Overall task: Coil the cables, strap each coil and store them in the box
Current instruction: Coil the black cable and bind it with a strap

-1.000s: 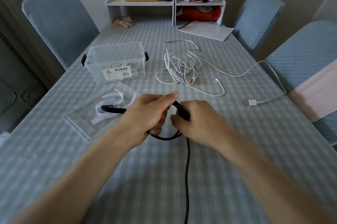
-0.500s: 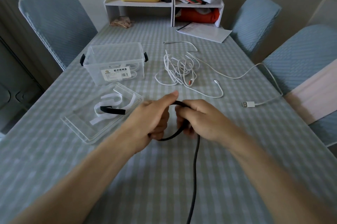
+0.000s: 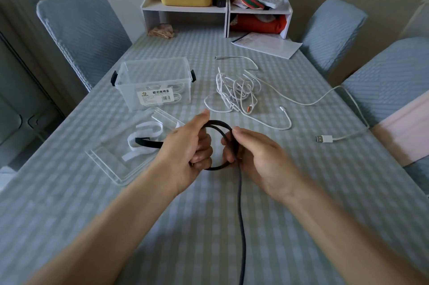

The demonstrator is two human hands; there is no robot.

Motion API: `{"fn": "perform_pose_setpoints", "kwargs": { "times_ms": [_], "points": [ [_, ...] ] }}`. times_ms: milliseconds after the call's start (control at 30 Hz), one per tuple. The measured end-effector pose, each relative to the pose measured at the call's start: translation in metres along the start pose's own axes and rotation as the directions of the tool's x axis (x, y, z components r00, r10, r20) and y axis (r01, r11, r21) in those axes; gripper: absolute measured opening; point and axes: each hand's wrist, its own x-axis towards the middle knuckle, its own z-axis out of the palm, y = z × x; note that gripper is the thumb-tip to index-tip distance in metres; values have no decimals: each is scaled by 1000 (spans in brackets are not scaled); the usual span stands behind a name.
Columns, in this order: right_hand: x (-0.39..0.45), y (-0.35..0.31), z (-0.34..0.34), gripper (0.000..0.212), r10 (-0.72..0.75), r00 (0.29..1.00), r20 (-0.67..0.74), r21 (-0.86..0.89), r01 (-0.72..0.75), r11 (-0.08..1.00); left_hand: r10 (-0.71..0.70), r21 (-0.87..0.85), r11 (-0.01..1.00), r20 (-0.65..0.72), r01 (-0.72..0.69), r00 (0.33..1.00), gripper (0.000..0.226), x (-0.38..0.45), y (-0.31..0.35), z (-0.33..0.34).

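While the black cable (image 3: 240,203) trails toward the viewer from the loop held above the surface (image 3: 301,226), it looks light and limp, yet springy enough for a loop to open if released. The left hand (image 3: 185,152) has its grip curled round the loop's left side, thumb on top; the right hand (image 3: 257,154) pinches the loop's right side, where the trailing length leaves it. Judging by this, the best hold is at that crossing, each new turn pressed under the left thumb.

Just left of the loop lies the clear lid (image 3: 111,164), upturned like a tray, holding white straps (image 3: 144,140) and one black strap (image 3: 148,143) whose end runs behind the left hand. Beyond the lid stands the clear box (image 3: 155,82), open-topped, with what seem to be white coils inside; how many I cannot tell. Right of the box sprawl tangled white cables (image 3: 236,92), soft and likely to snag, one USB plug (image 3: 323,139) lying well right of the loop.
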Motion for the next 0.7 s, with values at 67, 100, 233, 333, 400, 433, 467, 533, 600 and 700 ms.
{"fn": "perform_pose_setpoints", "kwargs": {
  "times_ms": [67,100,233,333,400,433,467,533,600,700],
  "points": [
    [-4,0,-2,32,-18,1000,20,-277,23,960,45,53,998,-30,-43,999,52,-1,-2,1],
    [-5,0,-2,30,-32,999,25,-389,39,920,62,80,995,-42,-59,997,52,-1,-2,2],
    [-4,1,1,12,-81,997,5,-502,72,862,71,144,988,-55,-63,996,55,-2,-1,2],
    [-6,-1,-1,15,-47,998,41,-451,60,891,78,101,992,-76,-70,994,54,-2,1,-1],
    [-8,0,-3,22,-29,995,94,-431,67,900,84,36,996,-99,-81,992,52,0,2,-3],
    [-8,2,-3,26,-31,991,128,-428,83,900,84,-1,996,-106,-84,991,51,1,3,-4],
    [-9,3,-2,27,-39,987,156,-415,102,904,78,-37,996,-105,-82,991,50,2,3,-6],
    [-8,5,0,22,-75,986,150,-362,125,924,55,-73,995,-75,-60,996,50,3,5,-8],
    [-6,4,1,17,-126,990,55,-341,137,930,28,-38,999,-29,-30,999,51,3,5,-7],
    [0,4,-3,24,-216,971,-101,-393,161,905,57,92,994,1,-57,998,51,0,3,-3]
  ]
}}
